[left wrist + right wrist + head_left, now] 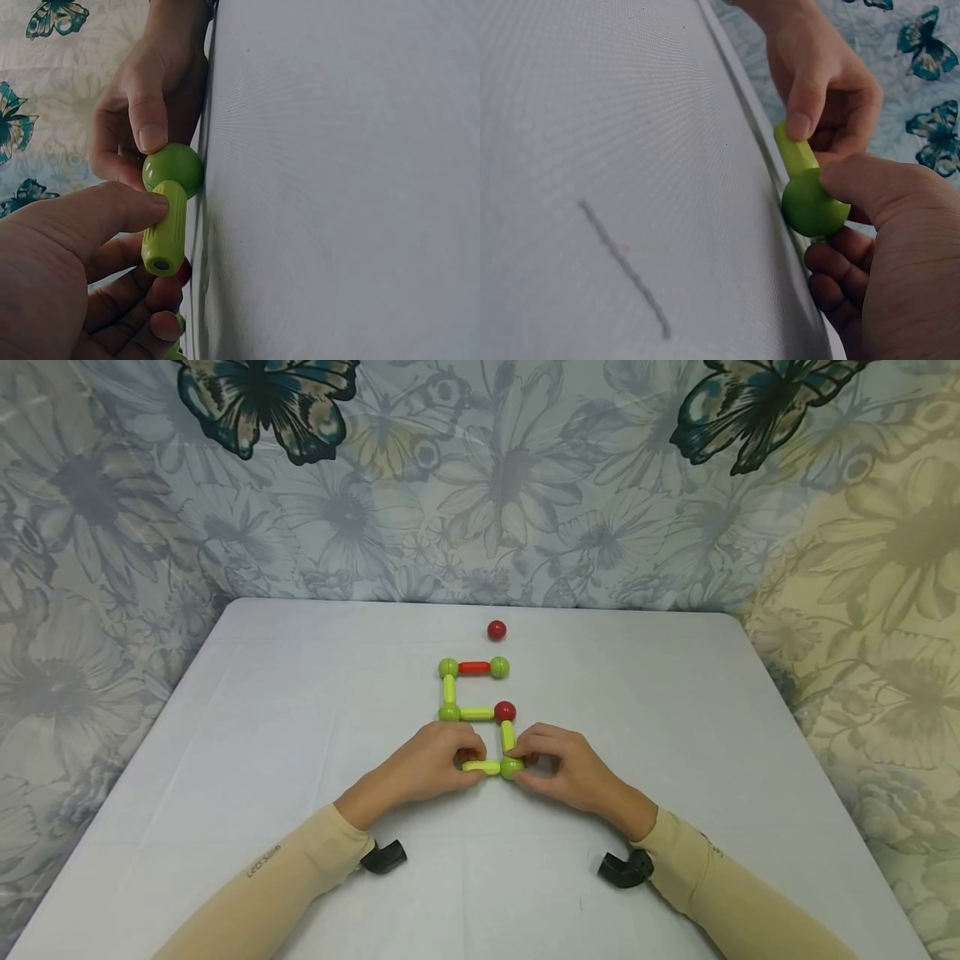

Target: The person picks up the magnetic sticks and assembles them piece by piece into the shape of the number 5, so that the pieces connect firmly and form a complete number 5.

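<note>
My left hand (435,762) pinches a yellow-green rod (481,767) between thumb and fingers. One end of that rod meets a green ball (512,767), which my right hand (564,767) pinches from the other side. In the left wrist view, the rod's free end (163,264) shows a small dark disc. From the held ball another yellow-green rod (507,737) runs back to a red ball (505,712). A third yellow-green rod (477,713) joins the red ball to a green ball (449,712) on the left.
Farther back, an upright yellow-green rod (449,688), a green ball (447,668), a red rod (474,667) and another green ball (499,667) continue the shape. A loose red ball (497,630) lies behind it on the white table (675,693). Patterned cloth (510,493) hangs behind.
</note>
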`<state>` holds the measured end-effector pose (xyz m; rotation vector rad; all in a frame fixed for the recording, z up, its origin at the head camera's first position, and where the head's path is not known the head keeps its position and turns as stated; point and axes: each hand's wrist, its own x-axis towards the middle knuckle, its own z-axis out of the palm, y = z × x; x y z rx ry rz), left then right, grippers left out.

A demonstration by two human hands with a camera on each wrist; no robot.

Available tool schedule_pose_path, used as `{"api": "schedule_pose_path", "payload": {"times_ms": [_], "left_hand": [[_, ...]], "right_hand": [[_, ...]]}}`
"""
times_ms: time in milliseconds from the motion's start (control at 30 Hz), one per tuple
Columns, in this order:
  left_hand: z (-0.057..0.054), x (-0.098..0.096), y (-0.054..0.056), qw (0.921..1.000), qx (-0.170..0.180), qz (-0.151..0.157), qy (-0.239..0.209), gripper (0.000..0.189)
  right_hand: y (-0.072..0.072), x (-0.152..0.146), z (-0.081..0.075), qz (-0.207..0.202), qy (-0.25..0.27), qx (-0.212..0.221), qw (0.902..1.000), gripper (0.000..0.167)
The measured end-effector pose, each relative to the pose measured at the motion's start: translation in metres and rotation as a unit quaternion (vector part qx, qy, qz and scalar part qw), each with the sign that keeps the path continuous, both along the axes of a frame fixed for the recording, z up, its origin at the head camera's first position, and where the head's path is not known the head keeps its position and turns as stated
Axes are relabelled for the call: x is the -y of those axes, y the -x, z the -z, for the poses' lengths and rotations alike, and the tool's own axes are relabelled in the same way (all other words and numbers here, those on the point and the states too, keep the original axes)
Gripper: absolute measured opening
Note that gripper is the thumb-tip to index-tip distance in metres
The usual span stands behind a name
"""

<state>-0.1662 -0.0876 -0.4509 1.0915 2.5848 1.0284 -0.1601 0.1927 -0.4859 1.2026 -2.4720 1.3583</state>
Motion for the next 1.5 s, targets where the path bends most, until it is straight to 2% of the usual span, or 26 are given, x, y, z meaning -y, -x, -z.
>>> {"api": "schedule_pose_path", "payload": {"times_ms": [267, 767, 967, 1167, 1367, 1500], "left_hand": [[0.002, -0.001, 0.001, 0.9999, -0.009, 0.000, 0.008, 0.011], [-0.001, -0.001, -0.001, 0.9998, -0.012, -0.002, 0.018, 0.010], [-0.004, 0.004, 0.005, 0.9998, 0.006, -0.017, 0.010, 0.011], [-0.015, 0.012, 0.019, 0.9988, 0.018, -0.043, -0.016, 0.013], [-0.027, 0.019, 0.046, 0.9961, 0.016, -0.069, -0.053, 0.017], [-0.037, 0.022, 0.064, 0.9937, 0.016, -0.095, -0.058, 0.018]], "right_hand": [[-0.001, 0.000, -0.001, 0.000, -0.006, 0.001, 1.0000, 0.029], [0.000, -0.001, -0.001, 0.000, -0.011, -0.002, 0.9999, 0.027], [0.001, -0.001, 0.000, -0.003, -0.007, -0.007, 0.9999, 0.027], [0.000, -0.001, -0.001, 0.001, -0.010, -0.001, 0.9999, 0.027], [-0.001, -0.001, -0.001, 0.004, -0.012, 0.005, 0.9999, 0.027], [0.000, -0.001, -0.002, 0.003, -0.011, 0.008, 0.9999, 0.027]]}}
